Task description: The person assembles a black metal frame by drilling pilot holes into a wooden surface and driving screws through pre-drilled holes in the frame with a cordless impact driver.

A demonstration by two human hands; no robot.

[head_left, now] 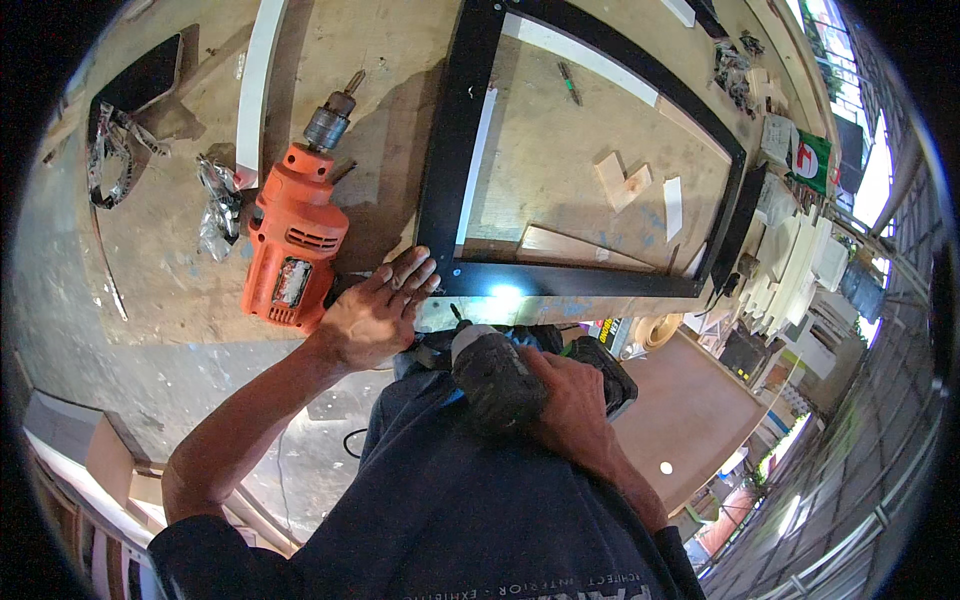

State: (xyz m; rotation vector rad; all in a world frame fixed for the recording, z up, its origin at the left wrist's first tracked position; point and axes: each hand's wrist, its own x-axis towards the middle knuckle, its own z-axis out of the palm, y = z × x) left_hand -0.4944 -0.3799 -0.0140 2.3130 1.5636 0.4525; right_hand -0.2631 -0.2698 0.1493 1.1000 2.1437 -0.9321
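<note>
My right hand is wrapped round the grip of a dark cordless drill. The drill's bit points toward the near edge of a black frame, and a bright spot of light falls on that edge. The bit's tip looks apart from the frame. My left hand lies with its fingers stretched over the frame's near left corner, beside a screw head. Just left of that hand an orange corded power drill rests on the wooden table, its bit pointing away from me.
Inside the frame lie wood offcuts and a green pen-like stick. A white strip, a plastic bag and a dark phone-like slab are at left. Stacked white pieces stand at right, above a brown panel.
</note>
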